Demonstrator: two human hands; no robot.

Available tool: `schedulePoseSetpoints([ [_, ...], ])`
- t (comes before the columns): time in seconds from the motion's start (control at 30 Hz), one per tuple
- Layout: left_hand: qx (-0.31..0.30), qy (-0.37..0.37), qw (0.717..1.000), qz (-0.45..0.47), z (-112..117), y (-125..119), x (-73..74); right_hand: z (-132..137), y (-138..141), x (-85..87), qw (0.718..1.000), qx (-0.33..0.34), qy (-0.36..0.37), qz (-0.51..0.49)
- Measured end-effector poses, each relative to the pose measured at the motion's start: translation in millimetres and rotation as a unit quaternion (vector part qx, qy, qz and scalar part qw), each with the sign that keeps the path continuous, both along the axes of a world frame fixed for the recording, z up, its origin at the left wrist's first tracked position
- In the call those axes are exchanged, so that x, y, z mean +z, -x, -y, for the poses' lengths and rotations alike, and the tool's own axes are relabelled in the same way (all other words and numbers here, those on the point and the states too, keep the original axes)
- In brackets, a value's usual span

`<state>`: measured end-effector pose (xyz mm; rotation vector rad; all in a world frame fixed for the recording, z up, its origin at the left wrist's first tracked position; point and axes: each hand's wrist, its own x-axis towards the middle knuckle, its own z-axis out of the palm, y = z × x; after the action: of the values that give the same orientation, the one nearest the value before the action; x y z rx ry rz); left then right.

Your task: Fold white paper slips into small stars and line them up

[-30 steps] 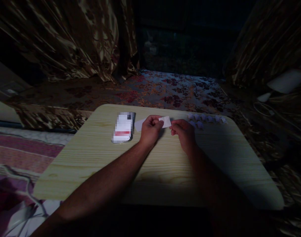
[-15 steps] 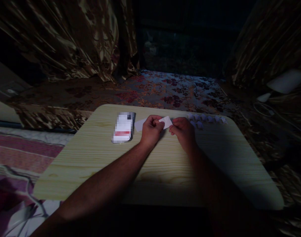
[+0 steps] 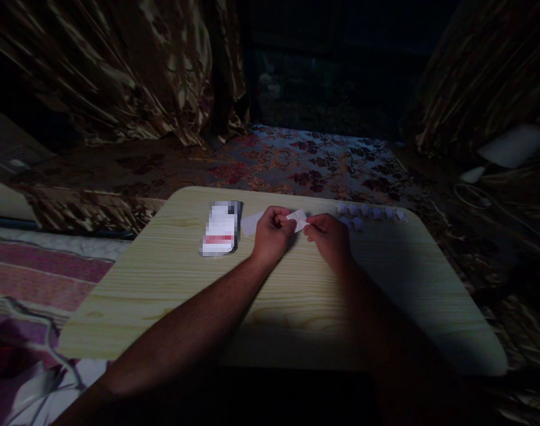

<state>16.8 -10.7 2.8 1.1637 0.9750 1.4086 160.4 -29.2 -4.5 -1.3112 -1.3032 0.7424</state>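
Folded white paper (image 3: 298, 219), pinched by left hand (image 3: 270, 235) and right hand (image 3: 332, 235); paper slip (image 3: 252, 225) beside left hand; small origami pieces (image 3: 377, 213) beyond right hand.

The person's left hand (image 3: 271, 235) pinches, its thumb (image 3: 290, 225) pointing toward the right hand (image 3: 330, 235), which sits just beside it, also pinching; both forearms (image 3: 199, 305) spread apart behind them.
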Motion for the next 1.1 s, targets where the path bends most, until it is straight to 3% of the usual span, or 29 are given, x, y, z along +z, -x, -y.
schedulePoseSetpoints([
  [0.2, -0.019, 0.015, 1.0, 0.011, 0.3, 0.7, 2.3, -0.1, -2.9, 0.5, 1.0, -0.012, 0.002, 0.029],
  [0.5, -0.117, 0.069, 0.99, -0.033, -3.5, 6.3, -0.1, 1.5, -3.3, 1.4, 0.998, -0.006, -0.013, 0.066],
  [0.83, -0.093, 0.055, 0.989, -0.102, 0.9, 4.6, 1.1, 8.8, 1.6, 11.9, 0.994, -0.023, -0.026, 0.105],
  [1.1, -0.091, 0.054, 0.99, -0.095, 0.3, 4.6, -0.4, 8.9, 5.0, 0.3, 0.991, -0.02, -0.061, 0.117],
])
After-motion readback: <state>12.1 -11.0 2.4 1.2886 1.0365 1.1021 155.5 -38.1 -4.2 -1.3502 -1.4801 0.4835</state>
